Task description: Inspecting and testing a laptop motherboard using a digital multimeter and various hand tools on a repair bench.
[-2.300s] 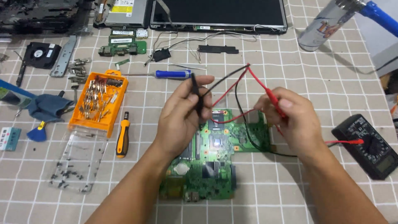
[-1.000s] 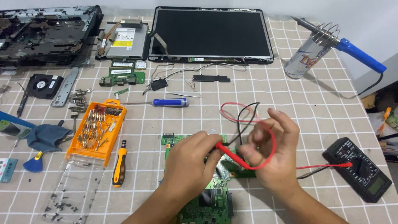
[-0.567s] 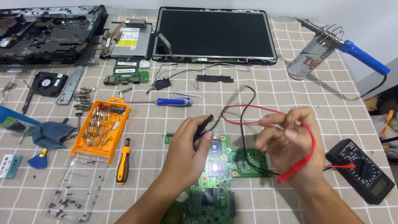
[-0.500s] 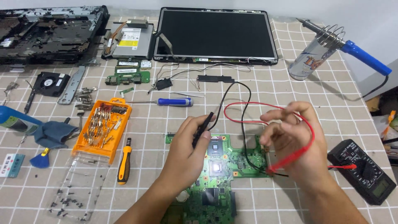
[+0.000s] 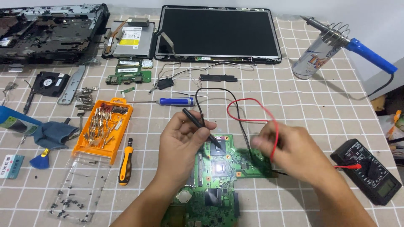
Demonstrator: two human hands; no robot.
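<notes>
A green circuit board [image 5: 219, 176] lies flat on the checked tablecloth in front of me. My left hand [image 5: 183, 145] grips a black test probe [image 5: 201, 126], its tip down on the board near a dark chip. My right hand [image 5: 290, 151], blurred, is closed on the red lead [image 5: 252, 106] over the board's right end; the probe itself is hidden in the fingers. Red and black leads loop up behind both hands. The red one runs to a black multimeter [image 5: 370, 172] at the right.
An orange bit case [image 5: 103, 128] and orange-handled screwdriver [image 5: 125, 162] lie to the left, a blue screwdriver [image 5: 174, 101] behind the board. A laptop screen panel [image 5: 219, 32], a drive [image 5: 131, 38] and a stripped chassis [image 5: 46, 29] fill the back. A soldering iron [image 5: 362, 47] rests on a can at the back right.
My left hand has tilted the black probe down onto the board. My right hand has dropped toward the board's right end, and the red lead loop has swung over from the right.
</notes>
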